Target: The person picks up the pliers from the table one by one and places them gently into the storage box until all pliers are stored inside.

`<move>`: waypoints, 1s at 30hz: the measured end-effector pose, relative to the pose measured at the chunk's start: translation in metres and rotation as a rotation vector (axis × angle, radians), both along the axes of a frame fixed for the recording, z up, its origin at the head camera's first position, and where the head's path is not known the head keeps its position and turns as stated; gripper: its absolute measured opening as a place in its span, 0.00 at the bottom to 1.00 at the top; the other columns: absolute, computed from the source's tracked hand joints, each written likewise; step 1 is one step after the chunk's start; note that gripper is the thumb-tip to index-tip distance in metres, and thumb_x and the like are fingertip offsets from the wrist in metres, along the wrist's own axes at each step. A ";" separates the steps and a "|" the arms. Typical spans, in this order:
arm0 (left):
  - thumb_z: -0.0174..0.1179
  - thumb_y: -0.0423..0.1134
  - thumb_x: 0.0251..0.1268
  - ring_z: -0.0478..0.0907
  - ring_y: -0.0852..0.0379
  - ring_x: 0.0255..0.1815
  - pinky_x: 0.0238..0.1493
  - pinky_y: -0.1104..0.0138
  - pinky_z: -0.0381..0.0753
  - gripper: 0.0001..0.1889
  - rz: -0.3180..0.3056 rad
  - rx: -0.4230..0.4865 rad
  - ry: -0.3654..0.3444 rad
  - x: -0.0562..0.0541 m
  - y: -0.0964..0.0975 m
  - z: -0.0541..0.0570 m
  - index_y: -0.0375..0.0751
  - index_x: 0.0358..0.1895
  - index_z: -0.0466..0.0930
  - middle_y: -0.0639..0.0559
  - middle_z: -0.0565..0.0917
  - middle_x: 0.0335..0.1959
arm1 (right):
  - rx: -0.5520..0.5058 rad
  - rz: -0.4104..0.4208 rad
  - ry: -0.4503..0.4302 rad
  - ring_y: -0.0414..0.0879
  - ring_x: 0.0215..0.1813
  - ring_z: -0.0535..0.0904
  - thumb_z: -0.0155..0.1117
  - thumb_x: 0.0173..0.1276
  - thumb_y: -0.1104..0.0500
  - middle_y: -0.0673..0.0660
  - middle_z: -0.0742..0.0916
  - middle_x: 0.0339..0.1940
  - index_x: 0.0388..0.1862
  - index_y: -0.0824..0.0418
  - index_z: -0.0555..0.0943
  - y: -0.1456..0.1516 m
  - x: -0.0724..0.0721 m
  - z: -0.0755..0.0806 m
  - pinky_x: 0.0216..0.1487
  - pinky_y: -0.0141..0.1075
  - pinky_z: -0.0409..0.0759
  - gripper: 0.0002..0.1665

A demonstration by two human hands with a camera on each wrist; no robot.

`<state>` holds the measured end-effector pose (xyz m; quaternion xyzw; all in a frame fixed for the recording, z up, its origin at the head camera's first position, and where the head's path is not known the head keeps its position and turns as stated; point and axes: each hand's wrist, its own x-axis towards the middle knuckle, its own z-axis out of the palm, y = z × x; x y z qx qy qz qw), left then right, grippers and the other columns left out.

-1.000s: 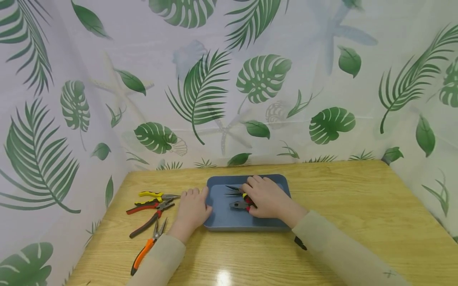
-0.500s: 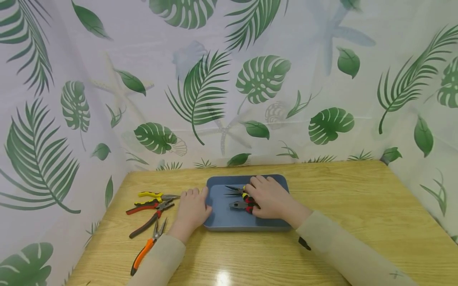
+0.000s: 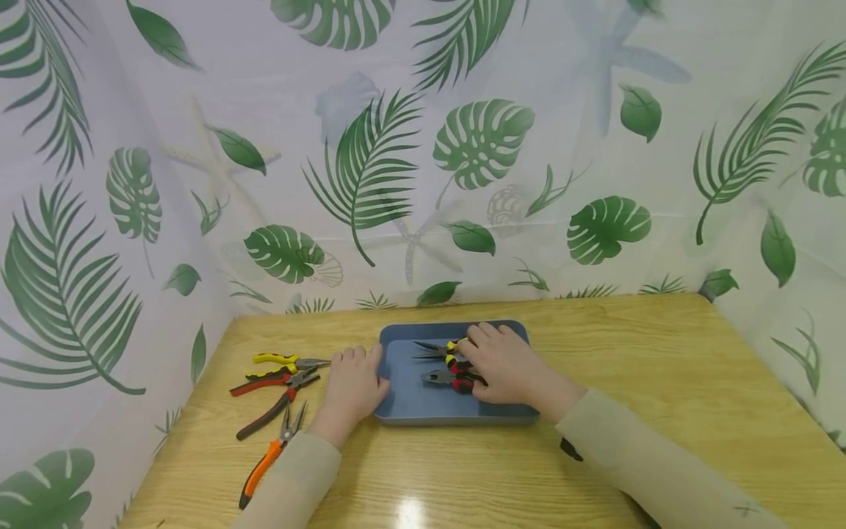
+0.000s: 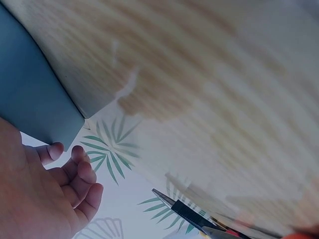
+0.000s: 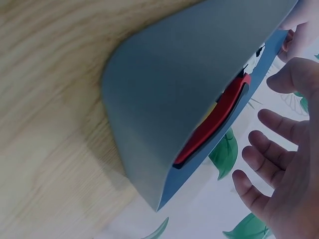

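Observation:
A blue-grey tray [image 3: 456, 421] lies on the wooden table, holding two pairs of pliers side by side. Behind are the long-nose pliers [image 3: 431, 351] with yellow and black handles; in front, the combination pliers [image 3: 438, 378] with red and black ones. My right hand [image 3: 507, 367] is over their handle ends, hiding part of them in the head view. Its fingers are spread and loosely bent above the tray in the right wrist view, where a red handle [image 5: 214, 122] shows below. Against the tray's left side rests my left hand [image 3: 350, 383], fingers loosely bent and holding no tool.
Left of the left hand lie yellow-handled long-nose pliers [image 3: 280, 358], red and black pliers [image 3: 287, 393] and orange-handled long-nose pliers [image 3: 267, 463]. A leaf-patterned cloth [image 3: 370, 44] hangs behind the table [image 3: 628, 353] and along both sides.
My right hand has shifted slightly right, uncovering more of both pliers' handles. The left hand stays at the tray's side, and the pliers hold their places.

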<state>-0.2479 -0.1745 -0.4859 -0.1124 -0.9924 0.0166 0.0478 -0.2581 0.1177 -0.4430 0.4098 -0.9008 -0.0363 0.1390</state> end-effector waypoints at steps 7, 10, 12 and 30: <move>0.62 0.47 0.71 0.79 0.39 0.49 0.55 0.48 0.74 0.20 0.004 0.010 -0.001 0.002 0.000 0.000 0.42 0.58 0.74 0.40 0.81 0.45 | 0.020 -0.028 -0.034 0.48 0.38 0.64 0.73 0.58 0.52 0.53 0.75 0.38 0.50 0.56 0.79 0.007 0.001 -0.001 0.37 0.40 0.60 0.22; 0.62 0.47 0.71 0.79 0.39 0.49 0.55 0.48 0.74 0.20 0.003 0.010 0.001 0.002 0.001 0.000 0.42 0.60 0.74 0.39 0.81 0.45 | 0.032 -0.032 -0.032 0.47 0.37 0.64 0.73 0.58 0.52 0.53 0.75 0.38 0.49 0.56 0.78 0.010 0.002 0.000 0.36 0.40 0.61 0.22; 0.62 0.47 0.71 0.79 0.39 0.49 0.56 0.47 0.74 0.21 0.003 0.010 -0.003 0.003 0.001 0.000 0.42 0.61 0.74 0.39 0.81 0.45 | 0.033 -0.031 -0.030 0.48 0.37 0.64 0.73 0.58 0.52 0.53 0.76 0.38 0.49 0.56 0.78 0.012 0.003 0.001 0.36 0.40 0.62 0.21; 0.62 0.49 0.72 0.80 0.38 0.52 0.58 0.47 0.75 0.23 0.008 -0.002 0.003 0.002 0.001 0.000 0.42 0.63 0.74 0.38 0.82 0.47 | 0.015 -0.033 -0.018 0.48 0.38 0.67 0.74 0.57 0.52 0.53 0.76 0.37 0.46 0.56 0.78 0.025 0.003 -0.001 0.36 0.40 0.66 0.21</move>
